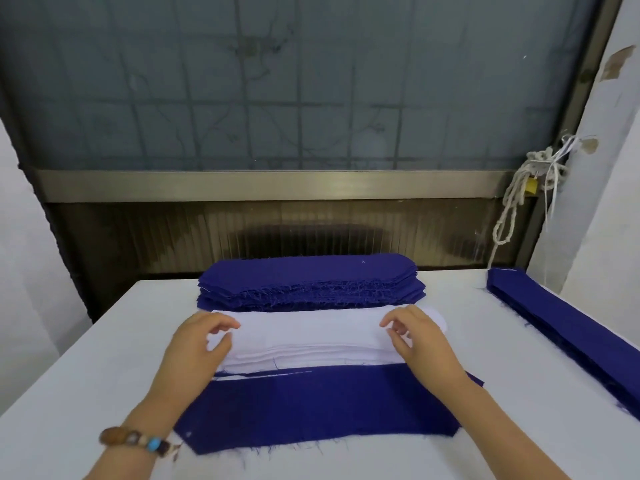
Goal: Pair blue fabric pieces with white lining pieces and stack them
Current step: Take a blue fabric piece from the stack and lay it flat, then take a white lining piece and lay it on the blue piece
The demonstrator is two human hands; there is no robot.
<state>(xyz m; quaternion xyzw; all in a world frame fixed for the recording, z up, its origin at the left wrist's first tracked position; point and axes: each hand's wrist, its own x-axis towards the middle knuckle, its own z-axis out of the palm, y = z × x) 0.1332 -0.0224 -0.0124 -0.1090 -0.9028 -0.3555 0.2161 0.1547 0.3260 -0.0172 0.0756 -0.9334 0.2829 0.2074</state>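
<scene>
A white table (86, 341) fills the near part of the room. Behind it is a window (277, 81) of dim patterned glass, with a dull metal rail (242, 185) along its lower edge and a dark ribbed panel (173, 233) underneath. At the right, a pale rope (512, 209) hangs knotted by a yellow tag (530, 186), beside a white wall (606, 168) with peeling patches (620, 62)

Front to back on the surface (86, 358), three lots line up: a single fabric piece (311, 407) lies nearest, the lining pile (311, 334) sits right behind it at its far edge, and the fabric pile (308, 278) comes just behind that. The left grip (199, 341) pinches the lining pile's left end, the right grip (422, 337) its right end. Over on the right, well apart, a stack of strips (568, 327) runs along the surface's edge.
</scene>
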